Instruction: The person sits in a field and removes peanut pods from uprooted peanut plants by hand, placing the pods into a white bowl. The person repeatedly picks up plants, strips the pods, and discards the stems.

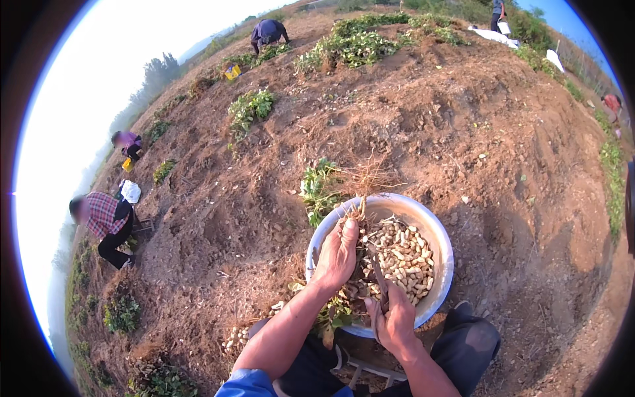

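My left hand is closed around the stem of a peanut plant at the left side of a wide basin. The plant's thin, dry roots fan out past the basin's far rim, and some green leaves hang below my wrist. In my right hand is a long, dark blade-like tool, pointing up over the basin; its exact kind is hard to make out. The pale, blue-rimmed basin stands in front of my knees, partly filled with peanuts in their shells.
Loose peanuts lie on the soil left of my legs. A leafy peanut plant rests beyond the basin. Pulled plants dot the slope. Several people work farther off, one in a checked shirt. White sacks lie far right.
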`<action>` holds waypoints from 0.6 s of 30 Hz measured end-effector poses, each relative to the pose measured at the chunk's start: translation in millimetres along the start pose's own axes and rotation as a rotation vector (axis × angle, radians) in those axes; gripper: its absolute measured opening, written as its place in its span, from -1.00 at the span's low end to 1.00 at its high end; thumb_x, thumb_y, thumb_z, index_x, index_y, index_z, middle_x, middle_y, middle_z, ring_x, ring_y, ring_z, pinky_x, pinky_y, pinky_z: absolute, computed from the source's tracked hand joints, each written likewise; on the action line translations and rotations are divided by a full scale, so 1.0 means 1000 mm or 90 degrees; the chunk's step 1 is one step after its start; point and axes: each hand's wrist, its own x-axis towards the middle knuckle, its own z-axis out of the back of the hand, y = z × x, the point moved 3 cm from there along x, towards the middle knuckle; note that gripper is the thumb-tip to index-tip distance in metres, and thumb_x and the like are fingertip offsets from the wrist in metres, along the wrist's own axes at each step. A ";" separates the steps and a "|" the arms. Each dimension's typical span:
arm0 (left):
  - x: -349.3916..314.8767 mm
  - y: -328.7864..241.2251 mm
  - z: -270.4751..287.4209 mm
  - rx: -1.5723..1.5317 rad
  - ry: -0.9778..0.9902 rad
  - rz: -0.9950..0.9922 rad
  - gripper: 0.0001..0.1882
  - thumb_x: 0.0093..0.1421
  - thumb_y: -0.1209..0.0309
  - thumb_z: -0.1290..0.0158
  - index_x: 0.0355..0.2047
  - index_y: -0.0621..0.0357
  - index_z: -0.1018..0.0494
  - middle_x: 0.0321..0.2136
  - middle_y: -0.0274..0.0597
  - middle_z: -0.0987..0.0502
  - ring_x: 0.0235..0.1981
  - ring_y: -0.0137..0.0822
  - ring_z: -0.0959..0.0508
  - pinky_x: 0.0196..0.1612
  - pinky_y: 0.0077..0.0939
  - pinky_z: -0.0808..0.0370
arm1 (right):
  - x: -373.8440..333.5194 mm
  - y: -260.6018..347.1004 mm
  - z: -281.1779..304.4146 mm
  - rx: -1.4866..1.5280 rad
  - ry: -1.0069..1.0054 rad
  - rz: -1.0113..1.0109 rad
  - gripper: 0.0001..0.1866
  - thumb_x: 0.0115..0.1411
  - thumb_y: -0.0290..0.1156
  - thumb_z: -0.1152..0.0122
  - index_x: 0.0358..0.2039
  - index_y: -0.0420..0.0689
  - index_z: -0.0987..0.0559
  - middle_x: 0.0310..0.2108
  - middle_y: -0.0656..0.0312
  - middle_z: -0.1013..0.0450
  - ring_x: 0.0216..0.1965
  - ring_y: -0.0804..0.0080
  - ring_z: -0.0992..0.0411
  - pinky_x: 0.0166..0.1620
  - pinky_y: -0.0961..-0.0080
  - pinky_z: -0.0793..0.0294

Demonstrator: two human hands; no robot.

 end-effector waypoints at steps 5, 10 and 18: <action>0.005 0.011 0.000 0.017 -0.007 -0.090 -0.44 0.44 0.02 0.29 0.17 0.24 -0.30 -0.32 -0.44 -0.39 -0.32 -0.58 -0.26 -0.16 -0.61 -0.30 | 0.001 0.004 0.000 -0.025 0.004 0.001 -0.54 0.15 -0.24 -0.31 -0.02 -0.19 -0.43 -0.42 0.09 -0.39 -0.51 0.13 -0.45 -0.47 0.30 -0.43; -0.001 0.005 -0.004 0.044 0.026 -0.047 -0.47 0.44 0.08 0.26 0.21 0.22 -0.27 -0.05 -0.25 -0.49 -0.06 -0.47 -0.39 0.06 -0.52 -0.31 | 0.000 -0.001 0.001 -0.042 -0.038 0.010 -0.50 0.13 -0.24 -0.33 0.02 -0.19 -0.44 -0.39 0.07 -0.40 -0.47 0.08 -0.47 -0.42 0.28 -0.45; 0.002 0.012 -0.007 0.026 -0.004 -0.014 -0.36 0.43 -0.07 0.38 -0.01 0.29 -0.41 -0.21 -0.02 -0.55 -0.08 -0.27 -0.44 0.07 -0.34 -0.30 | -0.005 -0.006 -0.008 0.227 0.023 -0.028 -0.56 0.21 -0.30 -0.28 0.02 -0.26 -0.44 -0.43 0.18 -0.42 -0.53 0.39 -0.39 -0.46 0.49 -0.37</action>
